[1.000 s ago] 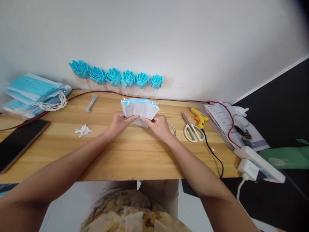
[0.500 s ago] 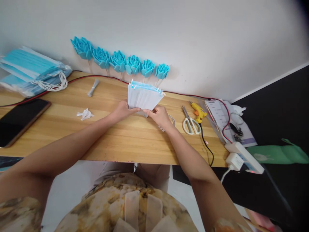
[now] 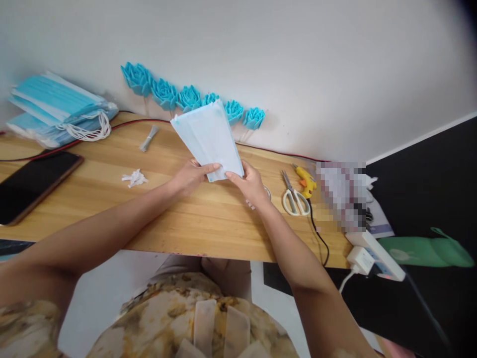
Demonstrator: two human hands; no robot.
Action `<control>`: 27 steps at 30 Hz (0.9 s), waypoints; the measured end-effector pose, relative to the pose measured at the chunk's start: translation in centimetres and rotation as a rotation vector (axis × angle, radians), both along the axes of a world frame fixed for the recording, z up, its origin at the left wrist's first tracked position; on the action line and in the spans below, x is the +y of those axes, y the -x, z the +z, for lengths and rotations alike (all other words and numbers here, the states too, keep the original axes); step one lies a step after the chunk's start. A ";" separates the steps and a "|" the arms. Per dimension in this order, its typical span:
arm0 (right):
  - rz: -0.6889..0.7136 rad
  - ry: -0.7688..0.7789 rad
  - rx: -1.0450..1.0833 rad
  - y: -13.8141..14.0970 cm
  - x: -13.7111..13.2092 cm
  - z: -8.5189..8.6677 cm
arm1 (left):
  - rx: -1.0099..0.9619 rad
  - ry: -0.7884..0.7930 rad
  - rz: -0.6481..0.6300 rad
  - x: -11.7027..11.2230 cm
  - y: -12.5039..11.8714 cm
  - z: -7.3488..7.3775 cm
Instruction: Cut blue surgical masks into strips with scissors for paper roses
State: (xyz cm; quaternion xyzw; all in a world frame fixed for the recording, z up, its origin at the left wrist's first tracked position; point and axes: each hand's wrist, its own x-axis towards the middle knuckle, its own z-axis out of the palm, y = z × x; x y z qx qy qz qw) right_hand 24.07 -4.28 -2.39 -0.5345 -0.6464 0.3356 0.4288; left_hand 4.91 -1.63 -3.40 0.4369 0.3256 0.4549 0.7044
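Note:
Both my hands pinch the lower edge of a folded stack of pale blue face masks [image 3: 207, 136], held upright above the wooden table [image 3: 208, 219] and tilted to the left. My left hand [image 3: 192, 175] grips its bottom left corner with thumb on top. My right hand [image 3: 250, 182] grips the bottom right corner. Behind the stack, a row of blue flowers [image 3: 164, 93] made of mask material leans on the white wall.
A pile of blue masks [image 3: 55, 112] with white ear loops lies at the far left, a black phone [image 3: 32, 184] in front of it. White scraps [image 3: 134, 177], scissors [image 3: 292, 196], a yellow glue gun [image 3: 306, 180] and a power strip [image 3: 374, 253] lie on the table.
The mask stack has been lifted higher and tilted leftward, now showing its flat face instead of its top edges. Both hands stay pinched on its lower edge.

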 end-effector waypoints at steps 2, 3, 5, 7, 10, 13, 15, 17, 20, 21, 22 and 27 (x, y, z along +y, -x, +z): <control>-0.018 0.014 0.003 -0.2 0.1 0.1 | -0.015 0.013 -0.022 -0.2 0.0 0.6; -0.022 0.023 0.021 -0.3 0.2 0.1 | -0.015 0.011 -0.024 -0.1 0.1 1.0; -0.037 0.021 0.066 -0.7 0.4 0.3 | -0.014 -0.034 0.011 0.4 0.8 1.6; -0.072 0.000 0.095 -1.2 0.7 0.4 | 0.006 -0.126 0.103 1.6 1.9 2.0; -0.146 0.032 0.109 -1.8 1.1 0.7 | 0.239 -0.249 0.245 3.9 4.0 1.7; -0.176 0.091 0.125 -2.2 1.3 0.8 | 0.502 -0.265 0.177 5.5 5.5 1.0; -0.171 0.086 0.141 -2.3 1.4 0.7 | 0.592 -0.278 0.142 5.9 5.9 0.8; -0.169 0.061 0.155 -2.4 1.5 0.6 | 0.669 -0.298 0.131 5.9 6.1 0.9; -0.163 0.066 0.177 -2.4 1.6 0.1 | 0.729 -0.329 0.096 5.8 6.2 1.2; -0.152 0.088 0.176 -2.5 1.7 -0.1 | 0.734 -0.340 0.071 5.8 6.2 1.2; -0.136 0.113 0.169 -2.5 1.7 -0.4 | 0.736 -0.353 0.048 5.8 6.1 1.2; -0.116 0.157 0.131 -2.8 1.8 -0.9 | 0.715 -0.371 0.063 5.5 5.3 0.8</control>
